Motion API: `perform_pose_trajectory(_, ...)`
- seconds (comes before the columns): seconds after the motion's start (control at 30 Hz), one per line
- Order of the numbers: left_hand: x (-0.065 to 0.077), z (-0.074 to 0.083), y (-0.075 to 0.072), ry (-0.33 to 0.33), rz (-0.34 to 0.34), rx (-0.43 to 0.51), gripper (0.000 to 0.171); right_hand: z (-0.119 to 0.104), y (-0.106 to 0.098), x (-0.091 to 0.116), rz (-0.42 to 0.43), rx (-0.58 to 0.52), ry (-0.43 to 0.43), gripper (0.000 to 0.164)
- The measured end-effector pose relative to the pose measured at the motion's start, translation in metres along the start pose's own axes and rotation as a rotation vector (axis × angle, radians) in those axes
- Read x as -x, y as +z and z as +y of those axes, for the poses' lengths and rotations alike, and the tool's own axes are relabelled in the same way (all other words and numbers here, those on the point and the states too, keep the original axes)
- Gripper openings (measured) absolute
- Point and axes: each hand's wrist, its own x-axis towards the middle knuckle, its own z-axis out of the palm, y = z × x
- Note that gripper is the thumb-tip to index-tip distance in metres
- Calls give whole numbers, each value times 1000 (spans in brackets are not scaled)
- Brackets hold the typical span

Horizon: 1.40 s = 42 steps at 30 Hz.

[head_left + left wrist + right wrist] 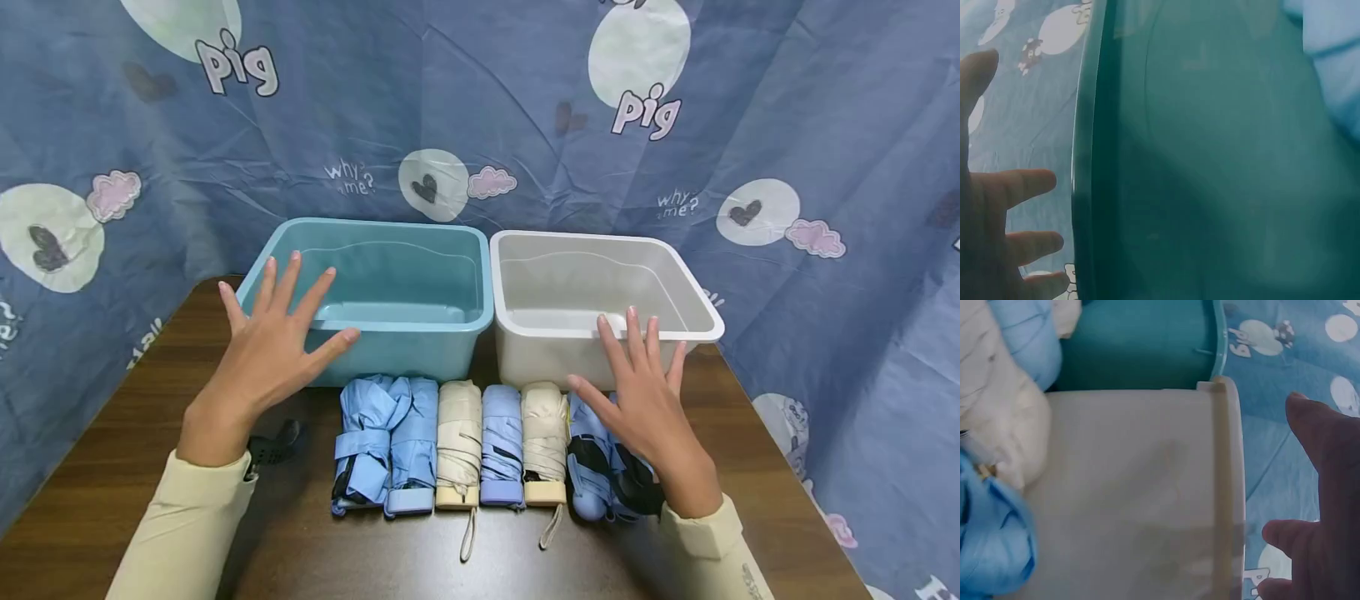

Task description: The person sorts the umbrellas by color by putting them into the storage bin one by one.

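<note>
Fingers spread, my left hand [272, 346] hovers over the left front of a teal plastic bin [405, 354] and holds nothing. My right hand [647, 404] is likewise spread and bare, in front of a white plastic bin [536, 354]. Between the hands, folded compact umbrellas lie side by side against the bins. From the left come two blue umbrellas [412, 442], a cream umbrella [457, 433], a periwinkle-blue umbrella [501, 442] and another cream umbrella [544, 429]. At the right end, blue umbrellas [590, 492] with black parts are partly hidden by my right hand.
Both bins stand side by side on a dark wooden table [525, 575], with no objects visible inside. Behind them hangs a blue printed cloth [480, 100]. Wrist loops from the cream umbrellas trail toward the front. A small black object [277, 442] shows beside my left wrist.
</note>
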Motion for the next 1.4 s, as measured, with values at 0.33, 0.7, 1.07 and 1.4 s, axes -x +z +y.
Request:
perform_pose_trajectory(0.33,-18,-41,-20,-34,-103,139,80,10,-4,16,-24,8,29,82)
perform_pose_trajectory(0.7,-31,-72,-12,-106,-165,195,85,18,-4,41,23,-30,53,82)
perform_pose_trajectory(1.07,-24,-81,-8,-178,-238,234,90,29,4,53,-112,-163,164,80)
perform_pose_trajectory(1.4,-20,-92,-8,-196,-274,331,90,44,24,57,-240,-270,264,81)
